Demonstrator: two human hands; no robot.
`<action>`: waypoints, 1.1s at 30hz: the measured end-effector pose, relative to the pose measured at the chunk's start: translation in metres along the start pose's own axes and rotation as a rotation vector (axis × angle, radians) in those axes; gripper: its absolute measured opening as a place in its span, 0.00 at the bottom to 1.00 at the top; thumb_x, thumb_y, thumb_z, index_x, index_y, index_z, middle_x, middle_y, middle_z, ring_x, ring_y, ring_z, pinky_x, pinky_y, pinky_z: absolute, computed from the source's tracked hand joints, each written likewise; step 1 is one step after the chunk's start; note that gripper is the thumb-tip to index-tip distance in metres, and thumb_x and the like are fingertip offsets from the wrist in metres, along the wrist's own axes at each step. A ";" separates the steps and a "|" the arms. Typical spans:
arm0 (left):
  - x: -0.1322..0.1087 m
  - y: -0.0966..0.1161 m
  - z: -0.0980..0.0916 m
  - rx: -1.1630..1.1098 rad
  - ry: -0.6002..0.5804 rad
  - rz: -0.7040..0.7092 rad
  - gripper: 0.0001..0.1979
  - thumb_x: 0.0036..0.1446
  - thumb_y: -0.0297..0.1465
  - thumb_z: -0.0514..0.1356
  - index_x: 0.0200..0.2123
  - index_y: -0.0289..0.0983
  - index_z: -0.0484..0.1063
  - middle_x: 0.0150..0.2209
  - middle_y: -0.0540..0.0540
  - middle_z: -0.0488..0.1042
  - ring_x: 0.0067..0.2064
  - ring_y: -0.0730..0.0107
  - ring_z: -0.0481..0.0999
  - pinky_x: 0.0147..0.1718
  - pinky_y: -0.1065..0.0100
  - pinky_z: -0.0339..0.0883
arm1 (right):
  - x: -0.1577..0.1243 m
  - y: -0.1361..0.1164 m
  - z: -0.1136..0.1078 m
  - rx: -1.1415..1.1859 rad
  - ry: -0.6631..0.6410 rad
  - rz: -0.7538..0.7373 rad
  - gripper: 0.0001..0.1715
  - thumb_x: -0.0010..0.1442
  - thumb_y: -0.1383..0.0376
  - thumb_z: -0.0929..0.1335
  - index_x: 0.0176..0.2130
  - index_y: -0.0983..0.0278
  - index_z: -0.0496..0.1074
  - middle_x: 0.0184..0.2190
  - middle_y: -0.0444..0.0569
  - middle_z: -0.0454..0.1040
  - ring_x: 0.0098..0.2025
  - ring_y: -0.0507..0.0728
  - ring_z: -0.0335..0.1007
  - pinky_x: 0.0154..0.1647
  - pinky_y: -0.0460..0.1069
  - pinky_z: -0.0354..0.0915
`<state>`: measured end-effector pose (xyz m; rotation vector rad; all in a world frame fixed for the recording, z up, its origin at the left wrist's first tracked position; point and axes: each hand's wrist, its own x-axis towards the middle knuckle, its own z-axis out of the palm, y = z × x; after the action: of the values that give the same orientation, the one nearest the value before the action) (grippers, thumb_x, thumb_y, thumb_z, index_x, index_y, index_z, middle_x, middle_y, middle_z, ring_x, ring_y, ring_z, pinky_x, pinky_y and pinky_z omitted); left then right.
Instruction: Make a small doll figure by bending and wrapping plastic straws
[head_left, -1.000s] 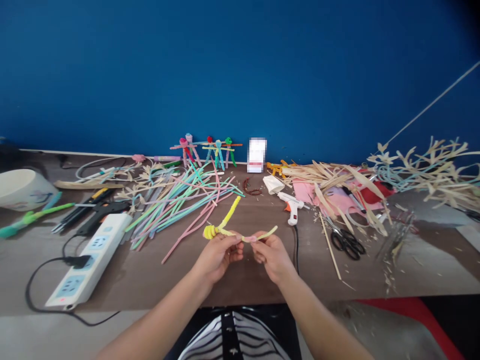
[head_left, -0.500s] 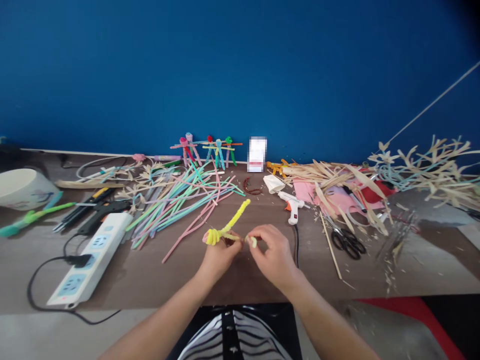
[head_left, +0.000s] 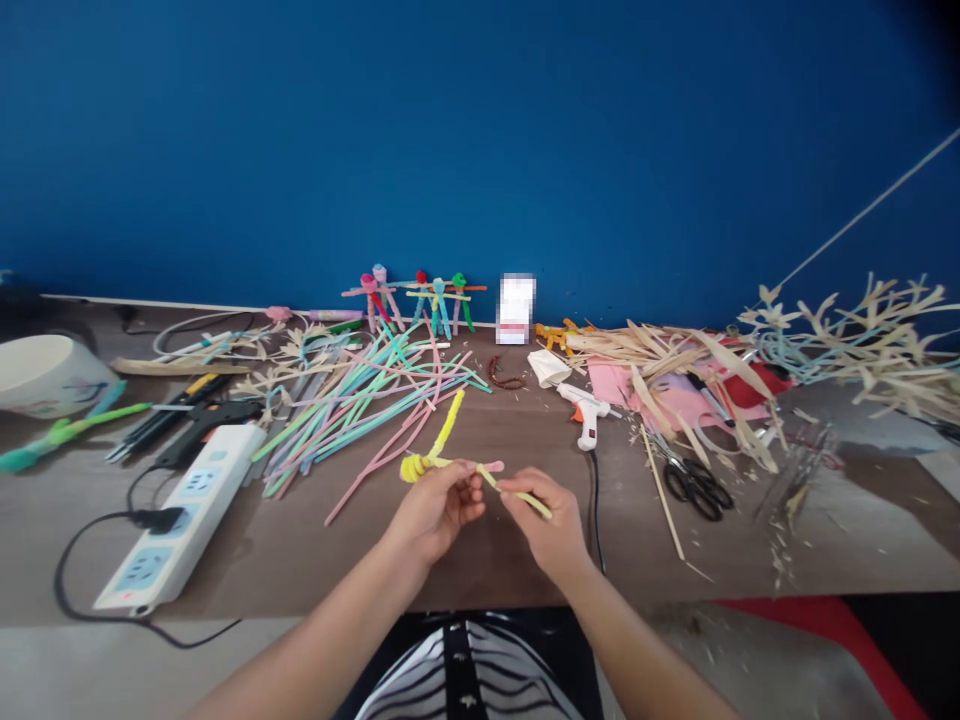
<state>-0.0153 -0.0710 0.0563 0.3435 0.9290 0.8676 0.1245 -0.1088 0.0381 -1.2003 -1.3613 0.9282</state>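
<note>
Between thumb and fingers, my left hand (head_left: pixel 442 505) pinches a yellow pipe-cleaner figure (head_left: pixel 414 467). Its coiled end points left, and one bright yellow stem stands up and away from me. A small pink tip shows just right of the left fingertips. My right hand (head_left: pixel 551 520) is closed on a pale yellow pipe cleaner (head_left: pixel 535 503) that runs from the left fingers and sticks out past the right ones. Both hands are just above the table, a short gap between them. How the pale strand joins the figure is hidden by the left fingers.
Loose pastel pipe cleaners (head_left: pixel 360 400) lie left of centre, beside a power strip (head_left: pixel 187 515). Small pipe-cleaner figures (head_left: pixel 439 300) lean on the blue wall. To the right are a white glue gun (head_left: pixel 589 412), black-handled scissors (head_left: pixel 697 487) and dried husk strips (head_left: pixel 652 350).
The figure has turned in my left hand, its upright stem shifting left, and a pink tip now shows. My right hand has moved slightly right and down, with the pale strand straighter.
</note>
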 end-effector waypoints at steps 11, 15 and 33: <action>-0.009 0.005 0.002 0.470 -0.148 0.045 0.05 0.38 0.28 0.59 0.18 0.34 0.65 0.15 0.52 0.66 0.19 0.78 0.63 0.21 0.75 0.57 | 0.028 -0.003 -0.008 0.511 -0.197 0.612 0.13 0.41 0.61 0.71 0.23 0.67 0.67 0.15 0.40 0.66 0.15 0.46 0.57 0.15 0.41 0.52; -0.011 0.004 0.004 0.756 -0.101 0.246 0.04 0.39 0.25 0.56 0.16 0.35 0.65 0.15 0.53 0.64 0.21 0.76 0.62 0.24 0.73 0.55 | 0.030 -0.005 -0.004 0.322 -0.169 0.474 0.09 0.44 0.63 0.69 0.24 0.66 0.66 0.15 0.40 0.65 0.16 0.47 0.60 0.18 0.43 0.57; -0.001 -0.003 0.000 0.222 0.074 0.158 0.05 0.40 0.29 0.59 0.21 0.34 0.65 0.18 0.52 0.67 0.22 0.77 0.67 0.22 0.75 0.62 | -0.001 -0.010 -0.004 -0.535 -0.071 -0.482 0.11 0.49 0.73 0.65 0.34 0.61 0.71 0.35 0.49 0.66 0.40 0.56 0.61 0.41 0.54 0.60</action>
<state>-0.0148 -0.0736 0.0551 0.5856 1.0808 0.9285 0.1273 -0.1116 0.0480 -1.1440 -1.9197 0.2688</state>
